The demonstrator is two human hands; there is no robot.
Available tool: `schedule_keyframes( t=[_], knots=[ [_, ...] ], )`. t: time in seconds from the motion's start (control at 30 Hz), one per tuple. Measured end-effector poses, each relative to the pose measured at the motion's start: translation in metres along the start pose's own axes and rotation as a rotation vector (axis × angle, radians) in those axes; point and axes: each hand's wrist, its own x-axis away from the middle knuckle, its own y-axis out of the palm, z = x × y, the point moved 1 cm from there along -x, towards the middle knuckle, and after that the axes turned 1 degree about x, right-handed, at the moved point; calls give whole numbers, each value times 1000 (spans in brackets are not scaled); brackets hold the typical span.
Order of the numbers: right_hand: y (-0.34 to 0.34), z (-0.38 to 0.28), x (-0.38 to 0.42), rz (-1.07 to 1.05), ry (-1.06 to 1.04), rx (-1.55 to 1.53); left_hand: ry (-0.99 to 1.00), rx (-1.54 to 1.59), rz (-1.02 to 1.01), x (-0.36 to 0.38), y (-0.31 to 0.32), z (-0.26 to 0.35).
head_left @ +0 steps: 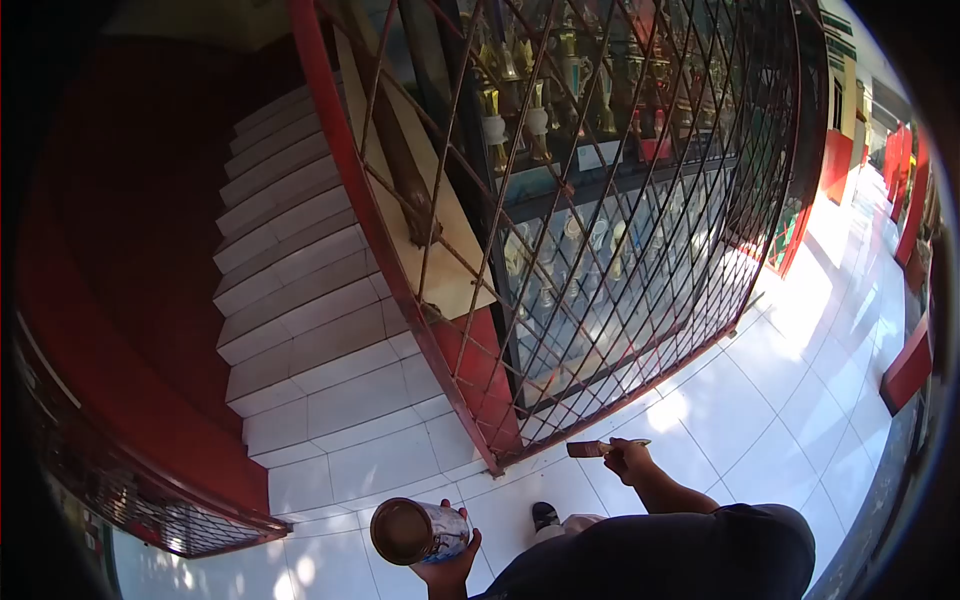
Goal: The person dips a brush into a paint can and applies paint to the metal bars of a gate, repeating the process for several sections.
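My left hand [455, 560] is wrapped round a paint can [447, 532] at the bottom of the view. The can is tilted toward me, and brownish paint [402, 531] shows inside its round mouth. To the right, my right hand [628, 461] grips a paintbrush [588, 449] by its handle, with the reddish-brown bristle end pointing left. The brush is near the lower edge of a metal lattice gate [566, 189] with crossed bars and a red frame, and appears apart from it.
White tiled stairs [330, 385] rise at the left beside a dark red wall [120, 330]. Behind the lattice stands a glass cabinet with several trophies [538, 122]. White floor tiles [745, 420] run off to the right past a red block [908, 368]. My shoe [544, 515] shows below.
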Motion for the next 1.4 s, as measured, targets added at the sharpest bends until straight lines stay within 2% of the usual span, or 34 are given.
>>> schedule_keyframes(
  t=[0.17,0.23,0.27,0.33,0.43,0.53,0.67,0.7,0.77,0.9,0.97,1.03,1.17,1.2,1.3,1.4],
  knots=[
    [-21,-8,24,-149,4,83,5,-27,-5,29,-26,-41],
    [-2,-19,53,-93,-24,50,-7,3,6,40,-28,-53],
    [-18,-15,34,-141,2,61,-14,-16,-4,42,-31,-57],
    [-18,-15,44,-166,14,52,-36,35,9,48,-27,-65],
    [-24,-30,36,-246,37,58,-18,54,-98,42,-13,-83],
    [-39,-59,19,-308,41,57,45,5,-56,30,-4,-112],
    [-76,-119,7,-250,11,15,163,-97,-41,5,7,-174],
    [-92,-135,0,-293,-15,10,164,-88,-75,-2,9,-187],
    [-125,-165,-13,-249,-20,-29,154,-85,-139,-17,13,-217],
    [-197,-206,-39,-176,-127,-154,63,120,-48,-47,21,-254],
    [-224,-221,-48,-227,-161,-243,45,113,-71,-62,33,-269],
    [-230,-235,-46,-196,-162,-254,38,72,-118,-68,46,-282],
    [-210,-255,-43,-159,-153,-213,24,39,-83,-73,53,-296],
    [-204,-258,-45,-201,-160,-194,8,67,-35,-74,52,-296],
    [-172,-261,-39,-267,-199,-226,-58,54,-58,-76,54,-294],
    [-145,-252,-28,-267,-219,-248,-51,-112,-7,-76,58,-283]
  ],
)
